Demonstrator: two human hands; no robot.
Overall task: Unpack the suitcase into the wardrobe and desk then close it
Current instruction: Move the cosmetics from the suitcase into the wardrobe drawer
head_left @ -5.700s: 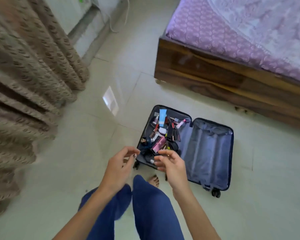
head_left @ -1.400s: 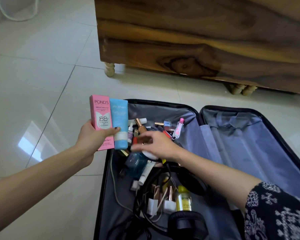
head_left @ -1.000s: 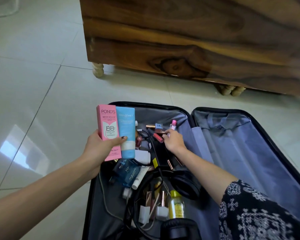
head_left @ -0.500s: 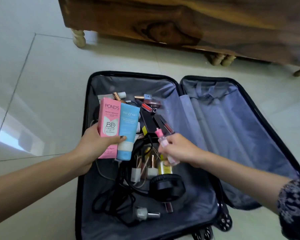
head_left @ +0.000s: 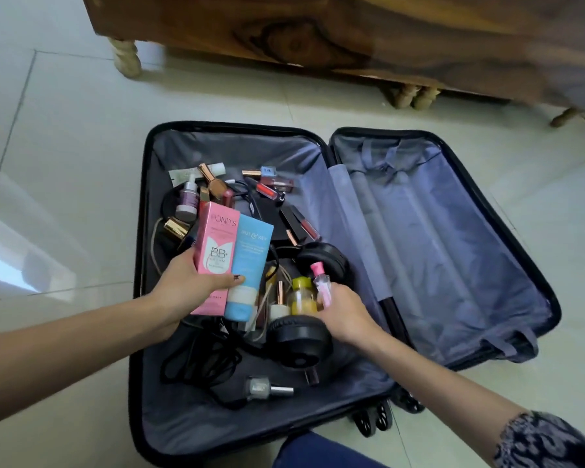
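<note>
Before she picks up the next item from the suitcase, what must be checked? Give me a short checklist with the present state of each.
1. Left hand grips pink box and blue tube firmly: ok.
2. Right hand holds pink-capped bottle: ok.
3. Right hand has room for the yellow-capped bottle: cannot tell.
4. Black cable clear of the bottles: cannot tell.
5. Suitcase emptied: not ok.

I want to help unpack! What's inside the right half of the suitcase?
Nothing loose shows in the right half of the suitcase: only grey lining and straps. Anything beneath that lining is covered. The cosmetics and headphones lie in the left half.
</note>
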